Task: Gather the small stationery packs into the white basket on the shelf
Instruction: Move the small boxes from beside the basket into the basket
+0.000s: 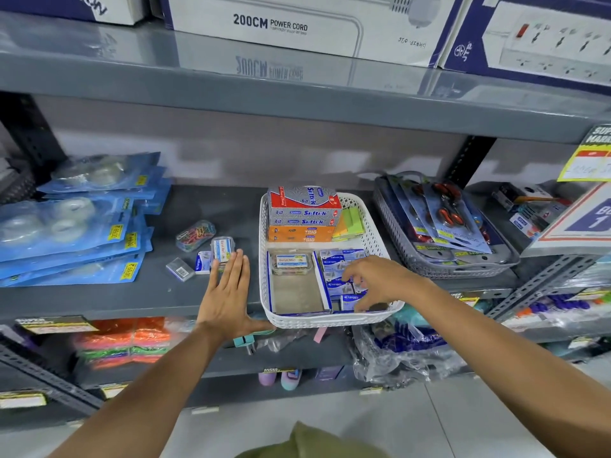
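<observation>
The white basket [264, 279] sits at the shelf's front edge, holding red and orange boxes at the back, a clear pin box [291, 262] and several small blue packs [337, 259]. My right hand [373, 279] is inside the basket's right side, fingers curled over the blue packs. My left hand [228, 292] lies flat and open on the shelf just left of the basket, fingertips touching a clear pin box [222, 248]. Beside it lie a small blue pack [202, 262], a clear flat pack [180, 269] and a box of coloured paper clips [195, 234].
Blue tape packs [76, 219] are stacked at the left of the shelf. A grey basket with scissors [443, 226] stands to the right. A shelf with power cord boxes [297, 24] hangs overhead. Lower shelves hold more goods.
</observation>
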### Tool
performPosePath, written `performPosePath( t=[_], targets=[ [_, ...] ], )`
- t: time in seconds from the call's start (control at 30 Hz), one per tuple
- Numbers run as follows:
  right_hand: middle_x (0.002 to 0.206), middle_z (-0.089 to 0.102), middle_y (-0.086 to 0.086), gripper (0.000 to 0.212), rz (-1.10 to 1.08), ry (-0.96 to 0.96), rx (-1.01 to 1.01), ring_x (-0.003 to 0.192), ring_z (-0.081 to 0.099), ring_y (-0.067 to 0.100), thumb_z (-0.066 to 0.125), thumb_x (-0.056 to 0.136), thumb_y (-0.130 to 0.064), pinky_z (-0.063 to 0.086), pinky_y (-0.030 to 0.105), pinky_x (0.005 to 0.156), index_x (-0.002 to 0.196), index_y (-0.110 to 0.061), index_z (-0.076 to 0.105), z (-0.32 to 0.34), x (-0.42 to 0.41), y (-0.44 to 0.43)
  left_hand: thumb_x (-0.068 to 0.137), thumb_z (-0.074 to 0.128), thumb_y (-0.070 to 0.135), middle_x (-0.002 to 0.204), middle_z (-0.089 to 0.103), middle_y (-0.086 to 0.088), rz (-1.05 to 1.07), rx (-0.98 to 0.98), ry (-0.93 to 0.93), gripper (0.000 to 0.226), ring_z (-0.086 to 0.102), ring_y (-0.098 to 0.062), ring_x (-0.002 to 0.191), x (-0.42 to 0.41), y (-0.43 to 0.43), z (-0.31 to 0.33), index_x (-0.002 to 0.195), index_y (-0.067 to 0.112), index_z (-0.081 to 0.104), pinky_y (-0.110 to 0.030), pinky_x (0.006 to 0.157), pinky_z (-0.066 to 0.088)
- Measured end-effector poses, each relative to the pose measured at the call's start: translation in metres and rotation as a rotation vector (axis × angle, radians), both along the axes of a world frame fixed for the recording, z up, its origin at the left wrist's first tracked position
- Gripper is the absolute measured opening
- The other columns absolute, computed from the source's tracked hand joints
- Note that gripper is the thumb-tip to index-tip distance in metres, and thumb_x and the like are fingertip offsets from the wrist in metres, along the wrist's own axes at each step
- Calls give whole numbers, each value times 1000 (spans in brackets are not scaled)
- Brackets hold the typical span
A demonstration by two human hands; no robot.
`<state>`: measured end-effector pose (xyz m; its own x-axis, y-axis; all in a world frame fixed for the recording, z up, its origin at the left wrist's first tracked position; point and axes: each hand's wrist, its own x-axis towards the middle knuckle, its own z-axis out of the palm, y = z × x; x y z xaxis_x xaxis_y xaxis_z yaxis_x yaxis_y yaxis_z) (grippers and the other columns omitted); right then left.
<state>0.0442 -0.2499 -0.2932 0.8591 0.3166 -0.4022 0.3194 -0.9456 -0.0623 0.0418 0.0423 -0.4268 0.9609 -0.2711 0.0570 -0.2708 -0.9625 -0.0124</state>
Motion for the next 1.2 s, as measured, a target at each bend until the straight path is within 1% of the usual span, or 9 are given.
performPosePath(
  t=[0.2,0.3,0.43,0.6,0.73,0.87,1.0,1.13,1.2],
  targets=[
    [81,67,5,33,-381,-97,81,80,64,21,70,81,-40,55,34,76,83,-7,67,-8,-7,-6,55,18,102,160,-1,-16,3,-8,1,140,-4,-30,148,0,0,-2,150,0,5,-53,118,-3],
    [69,55,2,38,-482,-16,61,78,61,25,66,83,-41,52,32,70,62,-14,50,-20,-12,-3,55,13,102,159,-7,-14,10,-13,3,138,-9,-29,147,0,1,-2,149,3,-3,-52,118,-6],
    [90,62,7,37,-541,0,101,92,58,23,61,85,-50,49,33,74,81,-14,53,-23,-13,8,53,8,102,157,-19,-11,15,-6,6,136,-18,-27,146,1,1,-1,146,6,-16,-51,118,-9],
    [99,64,4,32,-541,-27,57,102,61,24,62,86,-46,52,33,79,91,-14,60,-21,-12,17,51,3,102,158,-20,-11,32,-13,22,138,-20,-26,145,1,0,-1,148,6,-14,-51,119,-9],
    [113,69,0,17,-535,9,146,105,63,21,68,86,-34,52,34,85,71,-26,66,-18,-12,6,49,-3,101,155,-28,-10,37,-10,24,137,-26,-24,143,1,1,0,146,7,-22,-51,118,-12],
    [119,69,2,11,-511,31,243,110,63,21,72,84,-25,48,32,91,75,-19,73,-5,-7,-12,50,1,102,156,-25,-9,33,-15,26,138,-26,-24,144,1,1,-2,148,7,-19,-49,117,-14],
    [111,72,2,18,-520,-61,187,96,68,22,71,85,-23,56,36,85,68,-24,68,-7,-9,-11,52,4,102,159,-17,-10,34,-22,27,139,-21,-25,145,2,1,-3,150,6,-11,-49,117,-14],
    [93,75,6,10,-566,-95,291,68,70,23,70,87,-20,61,39,71,78,-16,72,-20,-15,-4,55,11,100,157,-25,-10,40,-21,20,135,-27,-23,143,1,0,-1,148,6,-17,-49,117,-16],
    [95,75,7,11,-562,-111,288,67,70,23,68,88,-19,60,40,75,80,-12,72,-25,-16,-2,57,16,99,156,-26,-10,44,-16,19,135,-29,-23,142,1,0,-1,148,6,-19,-49,117,-17]
  ],
)
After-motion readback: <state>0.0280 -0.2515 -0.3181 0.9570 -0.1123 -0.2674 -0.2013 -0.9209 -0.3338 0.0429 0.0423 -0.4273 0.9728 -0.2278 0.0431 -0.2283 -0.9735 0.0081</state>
